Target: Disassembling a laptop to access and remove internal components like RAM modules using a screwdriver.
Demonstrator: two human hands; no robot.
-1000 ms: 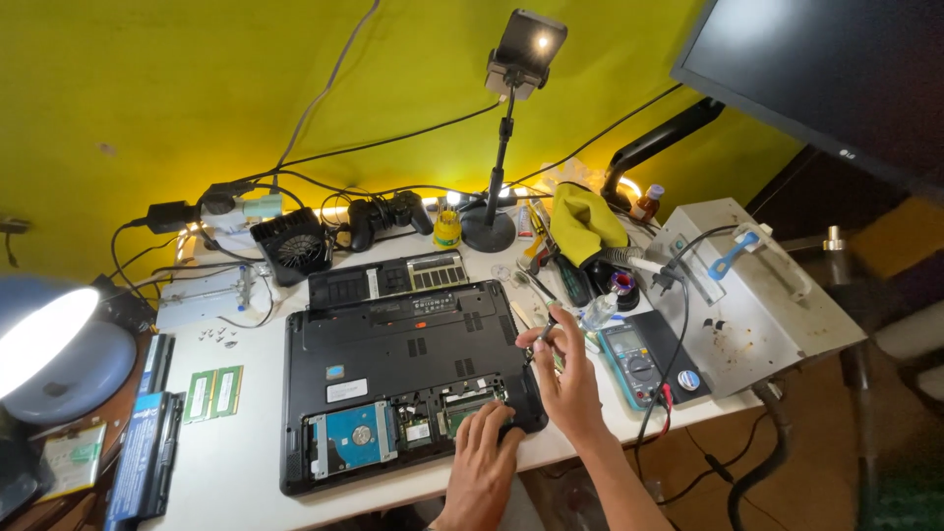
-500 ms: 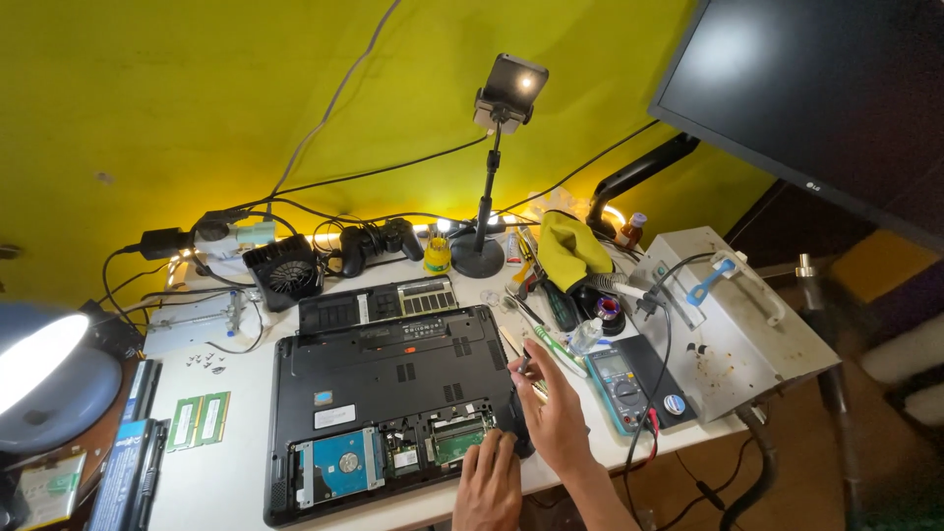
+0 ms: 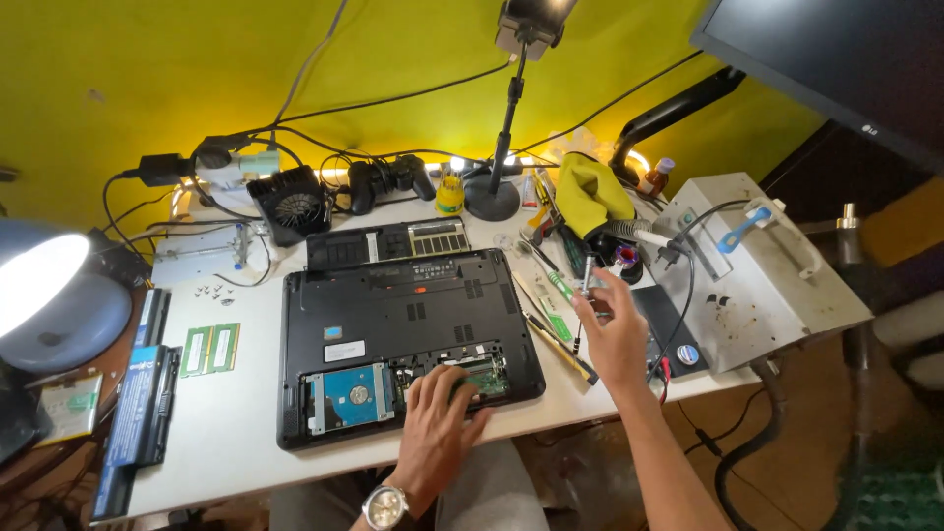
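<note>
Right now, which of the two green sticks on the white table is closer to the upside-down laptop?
The right-hand green memory stick: it lies nearer the laptop, while the left-hand green memory stick lies beside it, on the side toward the black battery.

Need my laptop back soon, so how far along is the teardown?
Done: bottom cover off, memory sticks out. In hand: left hand presses in the open bay, right hand grips a screwdriver. Left: hard drive still seated.
</note>
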